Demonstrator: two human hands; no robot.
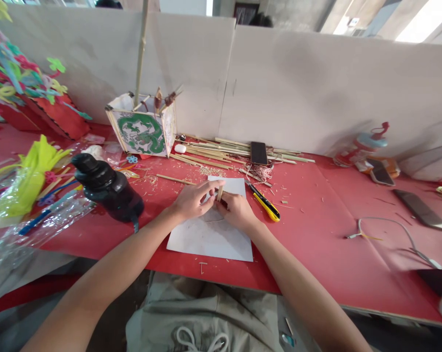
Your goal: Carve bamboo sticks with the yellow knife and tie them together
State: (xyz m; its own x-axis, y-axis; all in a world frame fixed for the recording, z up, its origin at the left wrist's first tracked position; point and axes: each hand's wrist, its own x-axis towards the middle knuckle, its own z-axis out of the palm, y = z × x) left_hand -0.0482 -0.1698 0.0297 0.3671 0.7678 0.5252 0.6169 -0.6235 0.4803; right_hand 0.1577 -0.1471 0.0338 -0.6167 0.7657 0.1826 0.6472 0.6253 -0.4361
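A sheet of white paper (210, 239) lies on the red table, near its front edge. Over its upper part, my right hand (237, 209) is closed around a short bamboo piece (220, 192) that stands nearly upright. My left hand (197, 199) is beside it, with its fingers curved and apart around the piece's left side; whether a fingertip touches it is too small to tell. A faint line or thin strip shows on the paper below the hands. Just right of the paper rests a yellow and black utility knife (266, 205).
Bamboo strips (209, 152) and a black phone (258, 153) lie by the partition. A dragon-decorated box (142, 133) stands behind a black bottle (113, 190). Plastic bags (65, 215) cover the left side. Phones, a cable (387, 221) and a red bottle (360, 146) are at the right.
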